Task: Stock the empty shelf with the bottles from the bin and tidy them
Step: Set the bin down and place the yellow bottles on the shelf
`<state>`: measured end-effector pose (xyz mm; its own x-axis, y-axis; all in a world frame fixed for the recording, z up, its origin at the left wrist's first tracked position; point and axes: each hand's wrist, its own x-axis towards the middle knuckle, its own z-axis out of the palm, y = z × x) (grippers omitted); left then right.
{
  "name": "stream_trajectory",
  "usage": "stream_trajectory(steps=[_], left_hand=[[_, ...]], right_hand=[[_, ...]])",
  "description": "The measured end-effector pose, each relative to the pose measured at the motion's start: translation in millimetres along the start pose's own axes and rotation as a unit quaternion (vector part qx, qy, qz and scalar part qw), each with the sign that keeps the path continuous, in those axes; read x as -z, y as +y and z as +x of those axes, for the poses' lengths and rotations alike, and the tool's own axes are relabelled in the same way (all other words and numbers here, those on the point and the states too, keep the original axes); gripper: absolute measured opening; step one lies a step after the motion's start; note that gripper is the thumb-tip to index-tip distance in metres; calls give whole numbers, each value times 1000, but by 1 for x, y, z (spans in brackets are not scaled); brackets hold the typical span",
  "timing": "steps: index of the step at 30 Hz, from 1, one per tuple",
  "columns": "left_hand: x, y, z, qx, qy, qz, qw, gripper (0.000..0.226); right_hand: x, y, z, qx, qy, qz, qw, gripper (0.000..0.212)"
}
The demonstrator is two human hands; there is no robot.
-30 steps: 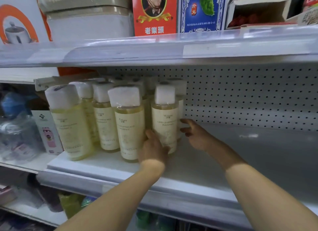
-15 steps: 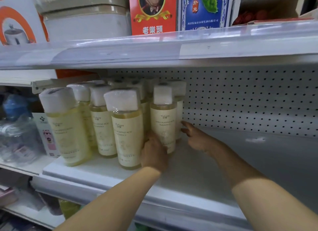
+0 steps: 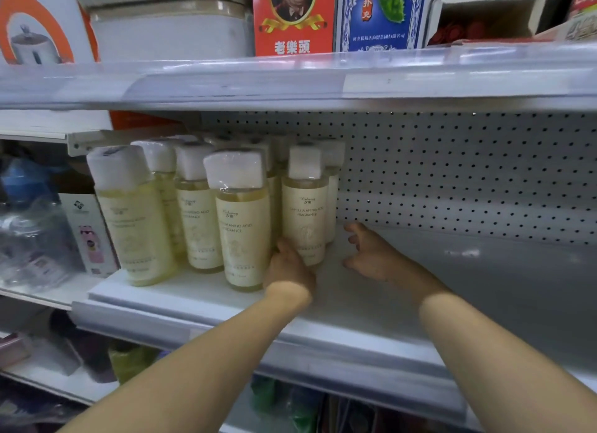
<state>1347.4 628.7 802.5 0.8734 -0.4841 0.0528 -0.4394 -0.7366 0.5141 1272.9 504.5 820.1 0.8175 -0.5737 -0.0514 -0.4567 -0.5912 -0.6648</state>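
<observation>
Bottles (image 3: 206, 206) stand clustered left of centre on the shelf (image 3: 371, 310). The left hand (image 3: 289, 266) grips the base of the right-front bottle (image 3: 305, 206); the right hand (image 3: 371, 255) hovers beside it, grip wide, holding nothing. Judged: rigid plastic, liquid-filled, fairly heavy, with smooth film-wrapped caps likely slippery; take them low on the labelled body. The shelf's front lip lies near the front row. Open room extends across the right of the frame to the pegboard (image 3: 468, 174).

A red box (image 3: 292, 16) and a blue box (image 3: 381, 12) stand touching on the upper shelf (image 3: 290, 80).
</observation>
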Motion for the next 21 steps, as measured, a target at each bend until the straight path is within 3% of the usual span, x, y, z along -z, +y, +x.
stream_trajectory(steps=[4, 9, 15, 21], left_hand=[[15, -11, -24, -39, -30, 87, 995, 63], [41, -33, -60, -122, 29, 153, 980, 30], [67, -66, -104, -181, 35, 164, 969, 42], [73, -119, -147, -199, 19, 173, 964, 51]], right_hand=[[-3, -10, -34, 22, 16, -105, 994, 72], [-14, -30, -81, 10, 35, -213, 976, 76], [-36, -46, -144, 38, 72, -270, 959, 64], [-76, -64, -204, 57, 72, -283, 955, 71]])
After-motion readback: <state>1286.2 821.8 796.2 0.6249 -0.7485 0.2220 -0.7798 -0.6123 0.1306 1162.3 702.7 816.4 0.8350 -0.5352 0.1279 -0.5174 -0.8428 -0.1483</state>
